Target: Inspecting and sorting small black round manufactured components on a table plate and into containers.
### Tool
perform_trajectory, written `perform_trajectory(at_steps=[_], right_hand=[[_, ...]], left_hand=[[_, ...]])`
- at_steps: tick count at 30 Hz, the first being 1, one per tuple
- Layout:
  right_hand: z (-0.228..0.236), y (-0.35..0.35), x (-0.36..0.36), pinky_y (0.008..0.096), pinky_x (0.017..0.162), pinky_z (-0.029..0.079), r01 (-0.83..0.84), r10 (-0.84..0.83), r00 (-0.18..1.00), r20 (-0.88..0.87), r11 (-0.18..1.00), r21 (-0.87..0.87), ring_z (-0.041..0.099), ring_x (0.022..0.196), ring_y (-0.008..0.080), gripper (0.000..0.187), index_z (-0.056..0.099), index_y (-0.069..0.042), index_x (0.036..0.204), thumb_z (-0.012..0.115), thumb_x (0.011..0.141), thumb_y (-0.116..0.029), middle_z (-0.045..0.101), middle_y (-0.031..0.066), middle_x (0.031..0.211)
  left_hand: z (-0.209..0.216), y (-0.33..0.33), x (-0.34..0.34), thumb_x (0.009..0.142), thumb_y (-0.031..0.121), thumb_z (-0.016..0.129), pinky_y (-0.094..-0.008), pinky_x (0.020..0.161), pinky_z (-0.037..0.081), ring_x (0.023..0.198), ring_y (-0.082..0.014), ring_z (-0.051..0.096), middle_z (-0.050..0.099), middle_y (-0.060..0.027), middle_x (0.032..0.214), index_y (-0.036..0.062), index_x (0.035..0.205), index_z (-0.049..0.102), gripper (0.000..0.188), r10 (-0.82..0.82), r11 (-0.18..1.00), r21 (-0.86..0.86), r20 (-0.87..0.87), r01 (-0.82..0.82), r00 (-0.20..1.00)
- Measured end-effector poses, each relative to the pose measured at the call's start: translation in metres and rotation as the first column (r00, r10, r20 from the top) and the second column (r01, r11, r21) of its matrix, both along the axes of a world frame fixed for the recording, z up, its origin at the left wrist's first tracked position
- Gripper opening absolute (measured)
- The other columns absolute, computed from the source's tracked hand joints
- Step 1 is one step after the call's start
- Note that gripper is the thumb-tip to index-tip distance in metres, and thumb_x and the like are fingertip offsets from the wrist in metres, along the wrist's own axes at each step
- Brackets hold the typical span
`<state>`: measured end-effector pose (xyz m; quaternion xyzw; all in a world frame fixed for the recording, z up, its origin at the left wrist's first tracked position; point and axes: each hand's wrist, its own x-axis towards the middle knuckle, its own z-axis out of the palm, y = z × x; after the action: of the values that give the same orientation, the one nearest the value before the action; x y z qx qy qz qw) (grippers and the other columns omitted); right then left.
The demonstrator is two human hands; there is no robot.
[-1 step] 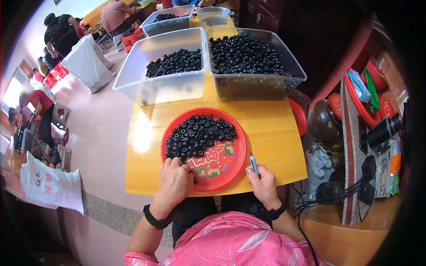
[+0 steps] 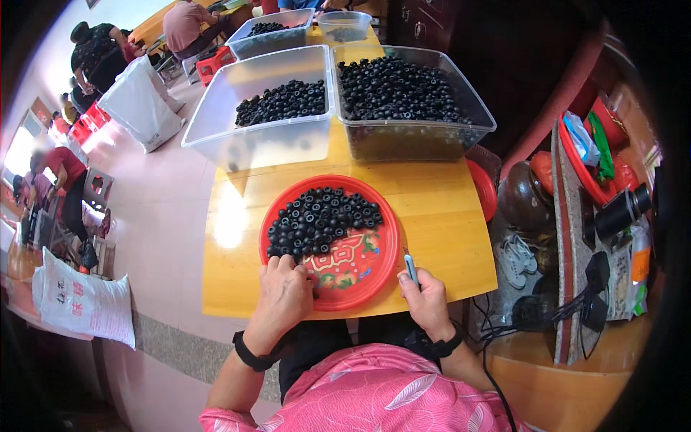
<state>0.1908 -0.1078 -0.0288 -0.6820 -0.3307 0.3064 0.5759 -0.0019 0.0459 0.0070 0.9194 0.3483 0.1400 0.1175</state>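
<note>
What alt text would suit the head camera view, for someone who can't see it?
A person's left hand is at the near-left edge of a red tray partly covered with black beads, while the right hand holds a slim pale-blue tool beside it. Beyond, on the yellow table, two clear bins hold more beads.

Black beads (image 2: 317,216) on red tray (image 2: 393,248)

Shared workroom (plastic tubs (image 2: 216,97), sacks (image 2: 90,299), several people (image 2: 99,54))
</note>
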Motion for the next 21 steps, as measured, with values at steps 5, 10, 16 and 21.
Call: perform_trajectory(at_steps=[5,10,16,21], right_hand=[[-0.008,0.000,-0.001,0.0244,0.049,0.036,0.019,-0.020,0.996,0.083,1.000,0.009,0.041,0.055,0.0064,0.021,0.057,0.000,0.082,0.055,0.089,-0.019,0.046,-0.0019,0.059],[-0.004,0.000,-0.002,0.0245,0.050,0.038,0.004,-0.005,0.998,0.056,1.000,0.016,0.045,0.055,0.0071,0.020,0.056,0.001,0.084,0.052,0.090,-0.018,0.048,-0.0002,0.059],[-0.002,-0.002,-0.004,0.0280,0.053,0.042,-0.010,0.005,0.994,0.111,0.999,0.045,0.052,0.059,0.0130,0.018,0.052,0.001,0.095,0.045,0.092,-0.015,0.053,0.0060,0.066],[0.005,-0.003,-0.012,0.0327,0.056,0.044,-0.038,0.049,0.964,0.260,0.998,-0.045,0.057,0.062,0.0225,0.018,0.053,0.001,0.101,0.049,0.089,-0.012,0.055,0.0124,0.070]], left_hand=[[-0.002,0.002,0.008,0.069,0.006,0.058,-0.0387,0.070,0.038,0.080,-0.0284,0.048,0.051,-0.0133,0.078,0.0021,0.074,0.057,0.007,-0.052,0.996,0.076,-0.046,0.055,0.998],[-0.008,0.002,0.013,0.068,0.001,0.056,-0.0391,0.068,0.038,0.078,-0.0286,0.048,0.050,-0.0134,0.077,0.0030,0.081,0.053,0.013,-0.091,0.991,0.094,-0.015,0.092,0.996],[-0.006,-0.024,0.011,0.076,-0.003,0.061,-0.0322,0.066,0.047,0.078,-0.0214,0.058,0.059,-0.0096,0.083,0.0007,0.088,0.056,0.014,0.324,0.695,-0.700,0.511,0.166,0.796],[-0.012,-0.047,-0.005,0.077,0.000,0.064,-0.0326,0.071,0.049,0.081,-0.0183,0.060,0.063,-0.0084,0.091,0.0045,0.097,0.059,0.021,0.798,-0.087,-0.729,0.357,0.679,0.486]])
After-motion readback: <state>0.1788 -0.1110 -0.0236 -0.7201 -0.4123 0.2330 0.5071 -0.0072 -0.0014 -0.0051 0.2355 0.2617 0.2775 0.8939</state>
